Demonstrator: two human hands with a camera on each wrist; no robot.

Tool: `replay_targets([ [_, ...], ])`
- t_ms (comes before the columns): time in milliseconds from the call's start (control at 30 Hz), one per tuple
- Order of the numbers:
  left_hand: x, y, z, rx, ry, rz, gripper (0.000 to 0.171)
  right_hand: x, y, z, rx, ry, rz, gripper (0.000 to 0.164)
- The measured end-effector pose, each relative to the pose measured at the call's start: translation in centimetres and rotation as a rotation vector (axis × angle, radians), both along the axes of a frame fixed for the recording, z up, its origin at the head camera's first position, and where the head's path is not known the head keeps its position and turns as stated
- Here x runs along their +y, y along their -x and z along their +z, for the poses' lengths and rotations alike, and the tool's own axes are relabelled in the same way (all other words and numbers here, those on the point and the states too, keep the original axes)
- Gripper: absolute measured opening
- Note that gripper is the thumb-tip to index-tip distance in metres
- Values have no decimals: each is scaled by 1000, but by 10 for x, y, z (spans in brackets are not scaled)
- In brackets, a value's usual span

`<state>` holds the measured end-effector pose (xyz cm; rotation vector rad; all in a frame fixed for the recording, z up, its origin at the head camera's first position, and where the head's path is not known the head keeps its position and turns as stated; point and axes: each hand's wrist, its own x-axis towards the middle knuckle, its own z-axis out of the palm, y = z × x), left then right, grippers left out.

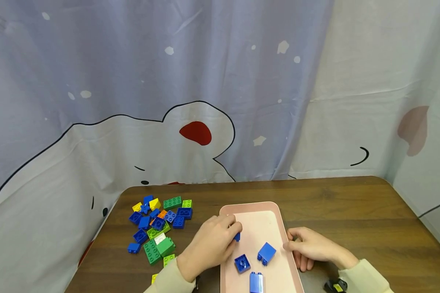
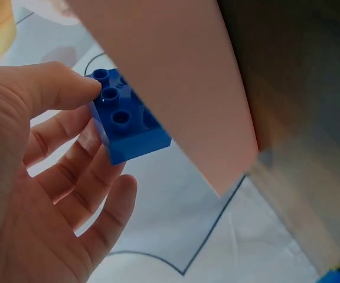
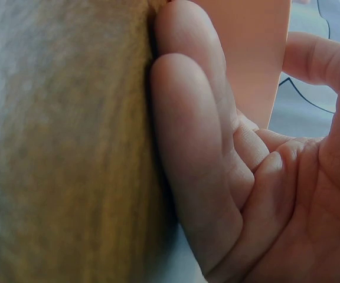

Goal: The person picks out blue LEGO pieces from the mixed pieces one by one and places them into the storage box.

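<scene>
My left hand [image 1: 213,244] is over the left side of a pink tray [image 1: 252,220]. Between its thumb and fingers it pinches a blue toy brick [image 2: 123,121], studs showing in the left wrist view; in the head view the fingers cover most of it. Inside the tray lie a blue brick [image 1: 266,253], a square blue brick [image 1: 242,263] and a blue brick [image 1: 256,282] nearest me. At the tray's right rim, my right hand [image 1: 311,248] holds the edge with its thumb, the other fingers curled low against the tabletop outside the wall.
On the left of the wooden table [image 1: 333,203] is a loose pile of blue, yellow, green and orange bricks, among them a long green brick [image 1: 172,202] and a white brick [image 1: 160,238]. A patterned curtain [image 1: 132,81] hangs behind the table.
</scene>
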<state>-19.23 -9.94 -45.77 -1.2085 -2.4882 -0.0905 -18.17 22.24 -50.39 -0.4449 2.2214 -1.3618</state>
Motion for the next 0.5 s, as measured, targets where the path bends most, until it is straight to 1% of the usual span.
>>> replay_targets([
  [100, 6, -2, -3, 4, 14, -22, 18, 0, 0, 0, 0, 3, 2, 26],
  [300, 16, -5, -8, 38, 20, -58, 16, 0, 0, 0, 1, 5, 1, 27],
  [400, 19, -6, -10, 28, 22, -65, 16, 0, 0, 0, 5, 3, 1, 27],
  [500, 20, -7, -11, -2, 26, -60, 21, 0, 0, 0, 5, 3, -1, 27],
])
